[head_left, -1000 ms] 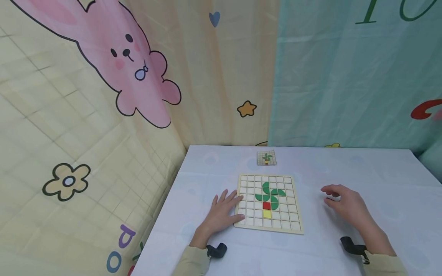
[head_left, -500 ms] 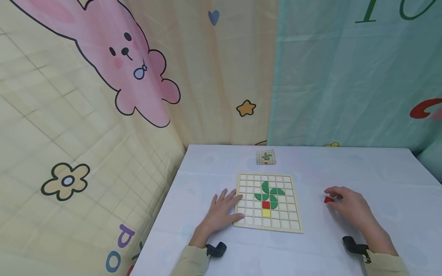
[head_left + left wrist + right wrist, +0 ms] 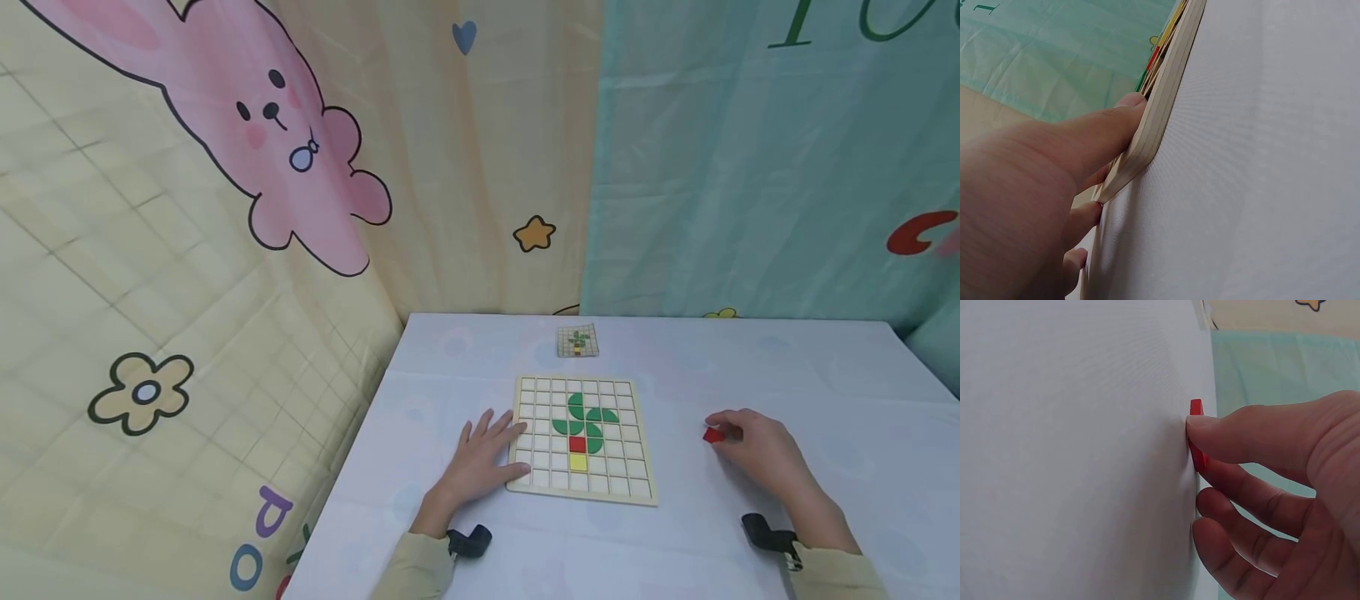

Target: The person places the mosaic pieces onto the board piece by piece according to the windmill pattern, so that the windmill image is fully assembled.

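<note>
In the head view a square wooden grid board (image 3: pixel 536 467) lies on the table. Green quarter-round tiles (image 3: pixel 576 407) form a pinwheel in its cells, with a red square tile (image 3: pixel 577 445) and a yellow square tile (image 3: pixel 577 463) below. My left hand (image 3: pixel 480 462) rests on the board's left edge, fingers spread; up close, its thumb (image 3: pixel 1104 128) presses on the rim. Right of the board, my right hand (image 3: pixel 761 446) pinches another red tile (image 3: pixel 1197 456) between thumb and index finger, low over the tabletop. The other fingers of that hand curve beneath, holding nothing.
A small pattern card (image 3: pixel 588 332) with the same pinwheel picture lies behind the board. The white-covered table (image 3: pixel 825 375) meets printed curtains (image 3: pixel 712 167) at its back edge. Black camera mounts (image 3: pixel 470 542) are strapped to both wrists.
The red tile, out of sight one second ago, now shows at my right fingertips and has turned slightly since half a second ago. My left hand and the board stay in place.
</note>
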A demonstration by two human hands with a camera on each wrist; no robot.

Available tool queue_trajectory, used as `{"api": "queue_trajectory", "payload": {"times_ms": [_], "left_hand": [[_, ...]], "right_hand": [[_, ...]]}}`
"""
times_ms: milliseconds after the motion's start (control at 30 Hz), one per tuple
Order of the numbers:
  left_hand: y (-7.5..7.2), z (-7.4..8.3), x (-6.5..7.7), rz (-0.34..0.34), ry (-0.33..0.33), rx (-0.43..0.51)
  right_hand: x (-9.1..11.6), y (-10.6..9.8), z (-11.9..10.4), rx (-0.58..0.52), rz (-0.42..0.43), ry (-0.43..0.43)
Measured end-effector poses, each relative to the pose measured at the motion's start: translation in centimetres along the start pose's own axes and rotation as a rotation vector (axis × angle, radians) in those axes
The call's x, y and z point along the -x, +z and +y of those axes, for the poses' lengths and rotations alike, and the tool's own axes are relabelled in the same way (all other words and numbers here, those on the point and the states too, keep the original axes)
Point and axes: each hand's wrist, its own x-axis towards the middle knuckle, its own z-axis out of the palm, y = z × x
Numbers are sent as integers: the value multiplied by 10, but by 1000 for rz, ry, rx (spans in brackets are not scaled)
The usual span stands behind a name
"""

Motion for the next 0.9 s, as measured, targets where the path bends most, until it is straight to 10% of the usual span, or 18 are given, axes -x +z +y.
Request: {"api": "queue_trajectory", "payload": {"times_ms": [900], "left_hand": [[1, -1, 0, -3, -9, -5]], "right_hand": [[1, 6, -3, -16, 53, -45]]}}
